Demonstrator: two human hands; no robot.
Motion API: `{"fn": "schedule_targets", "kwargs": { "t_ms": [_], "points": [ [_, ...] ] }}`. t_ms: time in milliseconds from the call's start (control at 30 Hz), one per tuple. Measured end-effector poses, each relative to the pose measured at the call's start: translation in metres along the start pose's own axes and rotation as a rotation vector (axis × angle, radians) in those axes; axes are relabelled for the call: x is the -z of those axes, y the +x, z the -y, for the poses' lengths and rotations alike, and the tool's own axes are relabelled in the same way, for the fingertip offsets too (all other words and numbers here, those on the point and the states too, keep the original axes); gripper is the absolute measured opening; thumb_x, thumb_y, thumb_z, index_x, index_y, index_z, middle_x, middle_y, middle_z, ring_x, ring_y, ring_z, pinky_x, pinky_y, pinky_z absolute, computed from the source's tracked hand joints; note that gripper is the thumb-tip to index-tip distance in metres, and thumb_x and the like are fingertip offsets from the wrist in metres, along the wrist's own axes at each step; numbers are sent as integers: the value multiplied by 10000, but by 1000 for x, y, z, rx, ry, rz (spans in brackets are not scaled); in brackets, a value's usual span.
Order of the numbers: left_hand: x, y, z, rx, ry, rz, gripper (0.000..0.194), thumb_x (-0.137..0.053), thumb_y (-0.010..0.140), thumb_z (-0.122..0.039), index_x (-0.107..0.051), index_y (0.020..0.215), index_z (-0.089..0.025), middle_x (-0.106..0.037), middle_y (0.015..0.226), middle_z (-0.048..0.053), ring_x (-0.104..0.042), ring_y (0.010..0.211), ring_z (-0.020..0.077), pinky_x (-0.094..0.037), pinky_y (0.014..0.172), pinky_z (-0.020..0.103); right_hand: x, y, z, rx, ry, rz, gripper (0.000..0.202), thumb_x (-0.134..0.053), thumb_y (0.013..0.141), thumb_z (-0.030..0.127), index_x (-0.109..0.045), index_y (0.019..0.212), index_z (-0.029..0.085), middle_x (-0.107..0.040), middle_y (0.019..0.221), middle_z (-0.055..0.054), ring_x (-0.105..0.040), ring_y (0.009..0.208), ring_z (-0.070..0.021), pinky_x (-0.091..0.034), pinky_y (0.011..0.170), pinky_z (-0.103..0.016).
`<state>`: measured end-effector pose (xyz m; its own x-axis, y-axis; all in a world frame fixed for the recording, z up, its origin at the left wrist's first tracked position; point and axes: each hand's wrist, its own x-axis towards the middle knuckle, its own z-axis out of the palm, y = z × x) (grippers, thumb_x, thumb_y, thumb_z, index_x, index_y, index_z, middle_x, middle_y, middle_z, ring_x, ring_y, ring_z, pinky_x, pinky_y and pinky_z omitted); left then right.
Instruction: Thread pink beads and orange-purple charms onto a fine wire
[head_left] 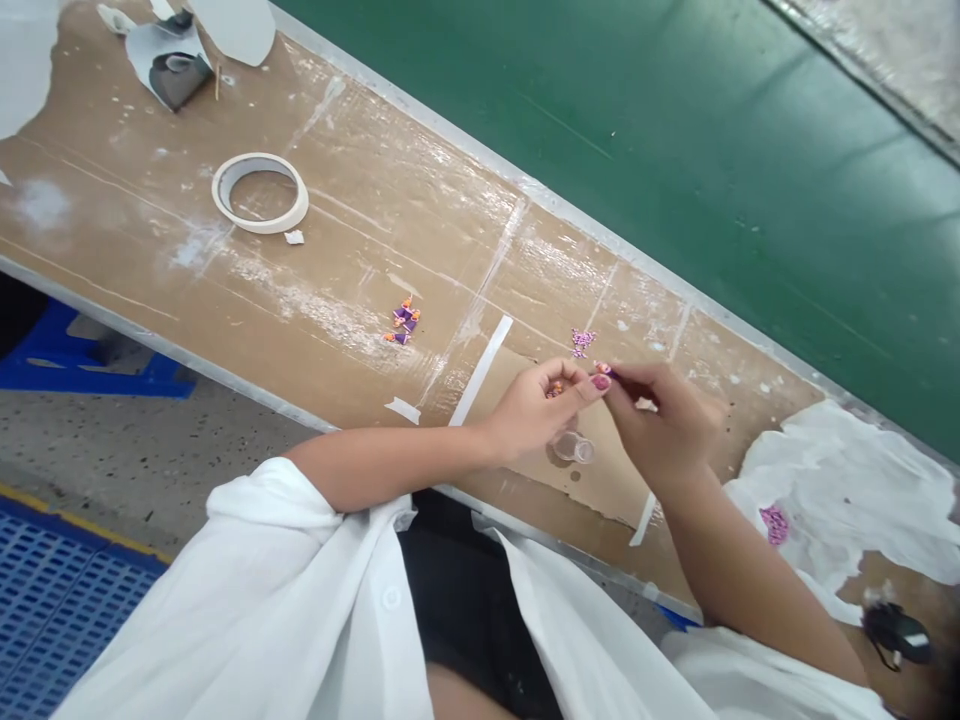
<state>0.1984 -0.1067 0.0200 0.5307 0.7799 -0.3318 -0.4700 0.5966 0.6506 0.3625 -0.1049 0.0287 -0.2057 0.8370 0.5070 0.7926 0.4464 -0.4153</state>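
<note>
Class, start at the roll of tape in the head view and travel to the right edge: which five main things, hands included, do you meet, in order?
Roll of tape, small purple-and-orange pieces, left hand, right hand, crumpled white sheet.

held piece [604, 369]: fingers [639, 374] hide part | pink bits [583, 339]: too small | black object [897, 633]: blurred

On my remote feed, from twelve o'clock round to six and back, I can read no lettering or numbers.
</note>
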Motion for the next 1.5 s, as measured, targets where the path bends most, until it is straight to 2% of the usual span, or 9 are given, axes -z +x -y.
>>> {"fn": "schedule_targets", "kwargs": {
  "t_ms": [200,367,467,567,733,1000,1100,1300,1500],
  "points": [
    [4,6,10,-12,105,11,441,-758,750,-506,-465,827,-187,-387,527,-119,-326,434,28,-264,436,170,5,-28,19,111,-122,-4,167,-649,941,139,-700,1017,279,-666,665,9,-559,459,-136,-455,442,-263],
    [1,8,5,96,56,49,257,-565,932,-360,-435,795,-185,-359,504,-112,-288,425,33,-244,419,162,10,-39,10,-81,367,157,437,-607,965,125,-583,1352,326,-718,998,-25,-667,620,-159,-567,526,-288],
    [0,9,-1,110,95,4,193,-475,960,-227,-414,780,-190,-334,502,-109,-308,428,34,-250,425,148,10,-35,-9,-228,533,176,325,-544,1004,189,-635,1286,322,-700,900,-5,-628,571,-143,-536,487,-280],
    [1,11,-4,131,94,16,196,-447,941,-180,-383,757,-195,-309,537,-105,-298,422,26,-224,411,139,1,-25,-35,-341,320,92,197,-613,951,269,-702,1127,267,-666,816,-3,-568,536,-137,-478,473,-272],
    [3,17,-4,172,81,1,173,-436,925,-189,-382,761,-195,-343,571,-94,-282,414,19,-189,399,135,-22,-14,-63,-235,8,214,194,-587,904,354,-715,909,208,-676,871,-58,-566,625,-183,-493,596,-334],
    [4,22,-4,157,176,-69,153,-506,912,-154,-447,772,-176,-350,526,-106,-286,424,16,-218,426,142,-43,-12,-70,-204,-205,312,163,-454,878,271,-569,784,206,-592,826,-94,-554,748,-256,-394,582,-338],
    [4,22,-6,200,185,-69,153,-549,918,-181,-467,789,-174,-332,506,-113,-267,413,18,-199,420,149,-37,-7,-68,-301,22,343,118,-485,861,295,-510,781,212,-528,767,-61,-498,681,-223,-363,561,-320],
    [1,17,-7,285,73,116,177,-556,925,-191,-505,758,-161,-321,486,-99,-278,426,30,-205,411,144,0,-4,-19,-674,1004,361,323,-702,880,485,-507,836,231,-390,702,25,-363,558,-134,-315,456,-233],
    [4,13,-3,272,-40,253,314,-771,776,-350,-528,742,-153,-334,495,-98,-248,431,13,-196,418,149,15,-9,15,-676,1074,292,296,-758,864,440,-570,790,224,-414,678,20,-364,532,-118,-298,408,-203]
  ]
}}
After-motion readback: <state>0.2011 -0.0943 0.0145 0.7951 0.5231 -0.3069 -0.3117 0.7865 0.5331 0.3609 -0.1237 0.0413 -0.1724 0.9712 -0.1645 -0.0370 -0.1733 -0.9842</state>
